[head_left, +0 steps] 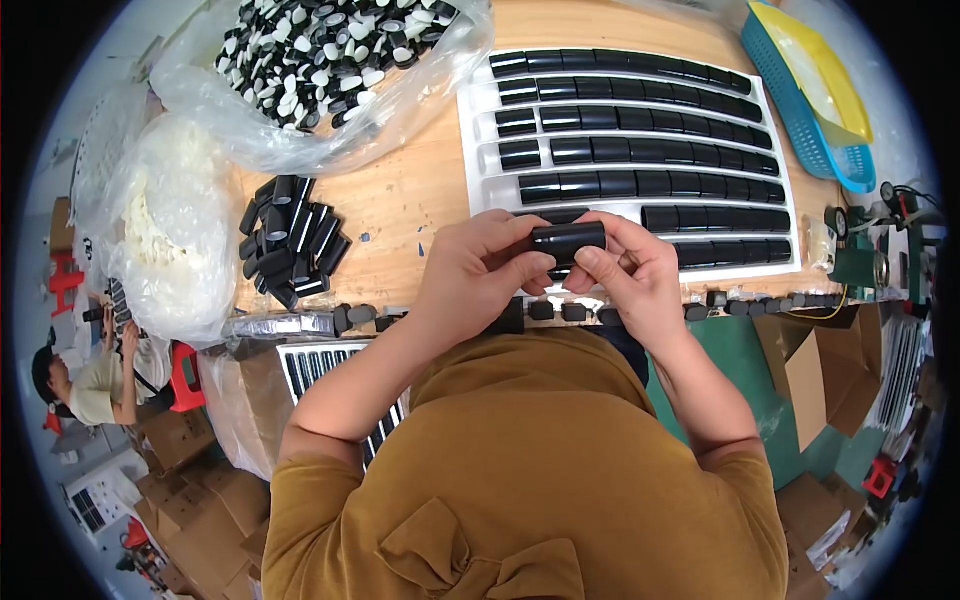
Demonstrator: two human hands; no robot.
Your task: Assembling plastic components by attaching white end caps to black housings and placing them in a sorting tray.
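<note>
A short, glossy black tube (568, 239) is held level between my two hands, just above the near edge of the table. My left hand (478, 268) pinches its left end with thumb and fingers. Thumb and fingers of my right hand (640, 270) close on the right end. Behind and beside them lies a white tray (487, 195) with rows of similar black tubes; my hands cover part of its nearer rows. A loose heap of black tubes (290, 240) sits on the table to the left.
An open plastic bag (400, 135) spills small black and white pieces (310, 55) at the back left. Another clear bag (165, 230) holds whitish parts. Blue (800, 110) and yellow (830, 80) baskets stand far right. Several small dark pieces line the table's front edge. Someone works further left.
</note>
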